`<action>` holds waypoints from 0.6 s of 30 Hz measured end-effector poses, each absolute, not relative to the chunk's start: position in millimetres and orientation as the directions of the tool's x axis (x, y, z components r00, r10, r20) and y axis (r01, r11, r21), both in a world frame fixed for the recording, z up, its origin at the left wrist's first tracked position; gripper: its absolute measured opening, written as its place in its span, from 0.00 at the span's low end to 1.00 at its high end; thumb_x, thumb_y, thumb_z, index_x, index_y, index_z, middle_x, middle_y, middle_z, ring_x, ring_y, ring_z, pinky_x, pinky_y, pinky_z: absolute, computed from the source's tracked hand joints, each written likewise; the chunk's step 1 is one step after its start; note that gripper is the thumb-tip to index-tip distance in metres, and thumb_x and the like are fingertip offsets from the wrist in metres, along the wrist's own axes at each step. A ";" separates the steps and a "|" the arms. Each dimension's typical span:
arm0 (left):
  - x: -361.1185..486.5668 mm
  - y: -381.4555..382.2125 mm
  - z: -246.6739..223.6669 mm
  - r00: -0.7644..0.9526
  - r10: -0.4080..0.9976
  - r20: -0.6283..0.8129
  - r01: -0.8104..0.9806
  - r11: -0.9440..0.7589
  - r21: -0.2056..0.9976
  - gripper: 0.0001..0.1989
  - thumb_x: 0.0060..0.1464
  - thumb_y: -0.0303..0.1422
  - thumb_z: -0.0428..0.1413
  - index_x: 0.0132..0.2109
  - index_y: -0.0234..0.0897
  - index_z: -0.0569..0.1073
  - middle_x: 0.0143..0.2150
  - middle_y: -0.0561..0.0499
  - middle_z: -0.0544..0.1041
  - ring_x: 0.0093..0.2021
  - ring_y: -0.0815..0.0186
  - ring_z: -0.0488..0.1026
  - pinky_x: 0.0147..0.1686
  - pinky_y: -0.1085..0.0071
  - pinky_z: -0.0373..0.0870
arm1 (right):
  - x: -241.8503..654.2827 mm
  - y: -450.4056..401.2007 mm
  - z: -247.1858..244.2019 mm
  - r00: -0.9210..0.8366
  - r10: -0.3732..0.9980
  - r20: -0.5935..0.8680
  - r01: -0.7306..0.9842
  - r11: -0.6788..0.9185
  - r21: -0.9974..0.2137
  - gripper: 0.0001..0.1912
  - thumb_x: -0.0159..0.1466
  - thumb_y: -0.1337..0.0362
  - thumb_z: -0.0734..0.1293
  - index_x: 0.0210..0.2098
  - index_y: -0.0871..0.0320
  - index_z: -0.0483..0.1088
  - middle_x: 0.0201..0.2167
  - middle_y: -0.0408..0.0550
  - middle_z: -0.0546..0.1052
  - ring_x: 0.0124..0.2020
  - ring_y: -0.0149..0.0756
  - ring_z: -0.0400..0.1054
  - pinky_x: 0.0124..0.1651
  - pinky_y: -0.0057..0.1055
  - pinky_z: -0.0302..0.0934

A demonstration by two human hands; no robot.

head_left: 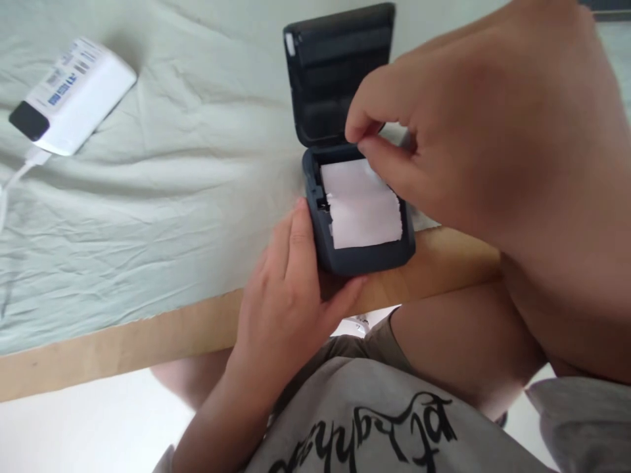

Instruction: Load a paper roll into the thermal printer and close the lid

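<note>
A small dark blue mini printer (pixel 365 261), or a box much like one, sits at the bed's wooden edge with its black hinged lid (pixel 340 72) raised. Inside lies a piece of white paper (pixel 365 210) with ragged side edges, covering most of the hollow. My left hand (pixel 286 295) grips the box, fingers along its left side and thumb at the near side. Above the far right corner of the paper, my right hand (pixel 444 125) is closed in a pinch, thumb against forefinger. Whatever is between those fingertips is hidden.
On the pale green sheet (pixel 197 164) at the left lies a white power bank (pixel 83 98) with a label and a white cable (pixel 14 177) plugged in. A wooden edge board (pixel 172 335) runs along the near side, just before my legs.
</note>
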State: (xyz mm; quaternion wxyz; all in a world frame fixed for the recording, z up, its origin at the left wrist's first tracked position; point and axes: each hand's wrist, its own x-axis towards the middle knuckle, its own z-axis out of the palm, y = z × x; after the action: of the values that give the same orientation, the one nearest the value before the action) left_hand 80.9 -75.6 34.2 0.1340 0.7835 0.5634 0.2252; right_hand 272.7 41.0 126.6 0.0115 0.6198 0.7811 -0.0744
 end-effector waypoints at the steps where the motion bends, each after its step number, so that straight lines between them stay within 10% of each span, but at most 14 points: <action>1: 81.1 -75.8 35.1 0.262 0.945 0.198 0.819 -0.326 0.473 0.46 0.79 0.50 0.67 0.89 0.34 0.59 0.80 0.30 0.79 0.77 0.39 0.83 0.72 0.50 0.87 | 269.0 43.6 129.1 -0.179 0.972 -0.155 0.983 0.184 0.017 0.16 0.74 0.66 0.64 0.52 0.52 0.85 0.40 0.57 0.77 0.64 0.74 0.81 0.60 0.63 0.73; 4: 81.5 -75.3 36.4 0.235 0.953 0.192 0.808 -0.301 0.506 0.47 0.77 0.49 0.69 0.88 0.35 0.60 0.77 0.31 0.82 0.71 0.40 0.87 0.67 0.50 0.90 | 264.5 51.3 132.4 -0.157 0.951 -0.267 0.963 0.207 0.172 0.13 0.76 0.61 0.68 0.49 0.48 0.88 0.36 0.55 0.78 0.62 0.69 0.82 0.56 0.57 0.74; 13: 75.7 -76.3 30.3 0.268 0.943 0.198 0.815 -0.332 0.476 0.41 0.78 0.46 0.65 0.87 0.38 0.65 0.74 0.32 0.83 0.68 0.39 0.87 0.65 0.46 0.90 | 278.6 52.0 120.2 -0.351 0.900 -0.258 0.930 0.366 0.012 0.05 0.76 0.59 0.73 0.45 0.50 0.83 0.40 0.49 0.80 0.53 0.57 0.85 0.58 0.56 0.77; 18: 74.9 -77.2 25.9 0.272 0.934 0.230 0.824 -0.350 0.446 0.42 0.78 0.48 0.64 0.88 0.37 0.63 0.76 0.30 0.82 0.72 0.38 0.86 0.67 0.46 0.89 | 281.7 47.4 127.1 -0.390 0.900 -0.195 0.915 0.403 0.026 0.09 0.77 0.58 0.72 0.53 0.50 0.81 0.58 0.48 0.82 0.64 0.58 0.83 0.62 0.52 0.73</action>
State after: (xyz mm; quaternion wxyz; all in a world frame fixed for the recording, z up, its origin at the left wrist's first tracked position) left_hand 74.9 -77.2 25.9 0.1197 0.7885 0.5574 0.2307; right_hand 281.7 47.4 127.1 0.0893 0.5448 0.8327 -0.0426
